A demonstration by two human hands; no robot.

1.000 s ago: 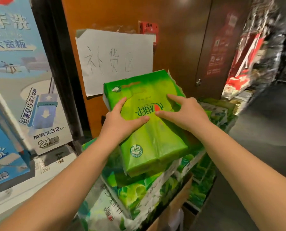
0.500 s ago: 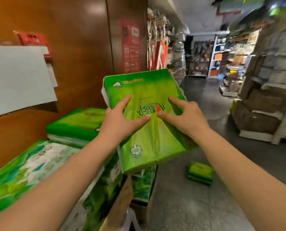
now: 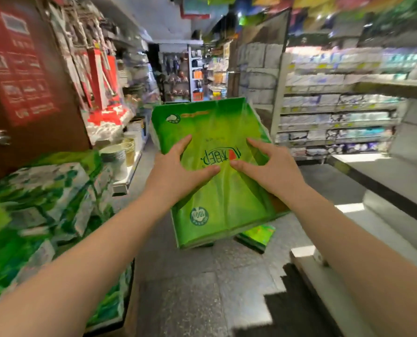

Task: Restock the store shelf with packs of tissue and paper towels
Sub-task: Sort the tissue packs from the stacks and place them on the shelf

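So the green tissue pack point(image 3: 217, 171) is up in the air at the centre of the aisle, tilted with its far end raised, its logo printed upside down from where the person stands. The left hand point(image 3: 178, 173) grasps its left side, fingers spread over the top face and the thumb lying across toward the middle; the right hand point(image 3: 268, 169) grasps the right side the same way, thumb tip nearly meeting the other thumb. Below the pack, on the grey floor point(image 3: 202, 288), lies a smaller green pack point(image 3: 258, 235), partly hidden by the held one. Near left stands a stack of green and white packs point(image 3: 44, 203), blurred. Behind that is a brown door point(image 3: 27, 98) with a red notice. Far right run the store shelves point(image 3: 336, 113), filled with pale packages, perhaps tissue, though the blur makes it hard to tell. A bare white shelf point(image 3: 372, 171) sits nearer on the right.
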